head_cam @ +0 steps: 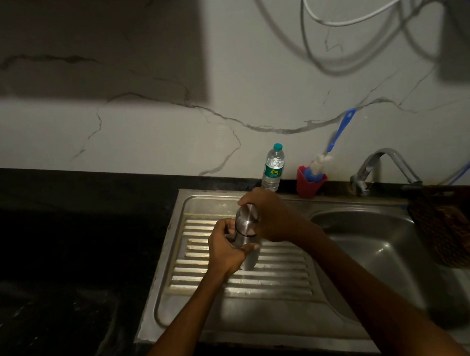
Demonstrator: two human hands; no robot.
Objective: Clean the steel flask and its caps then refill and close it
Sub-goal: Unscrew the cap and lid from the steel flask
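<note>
1. From my remote seat I see the steel flask held upright over the ribbed drainboard of the sink, its base just above or resting on the ribs; I cannot tell which.
2. My left hand is wrapped around the flask body, fingers curled across its front and gripping it firmly.
3. My right hand is cupped over the steel cap on top, fingers closed round it from the far side. Whether the cap is being turned off or on I cannot judge; a dark seam shows beneath it, so it looks seated on the neck.
4. On the back ledge stand a plastic water bottle and a red cup holding a blue-handled bottle brush. The tap sits behind the basin, and a patterned cloth hangs over its right edge.
5. Risks as I judge them: the light is poor and the steel is smooth, so a wet grip could let the flask twist or slip onto the drainboard and roll toward the basin.
6. If the cap comes free suddenly, it could drop into the basin or onto the dark worktop, where it would be hard to spot.
7. A wide swing of my right elbow could knock the water bottle, which stands just behind that hand.
</note>
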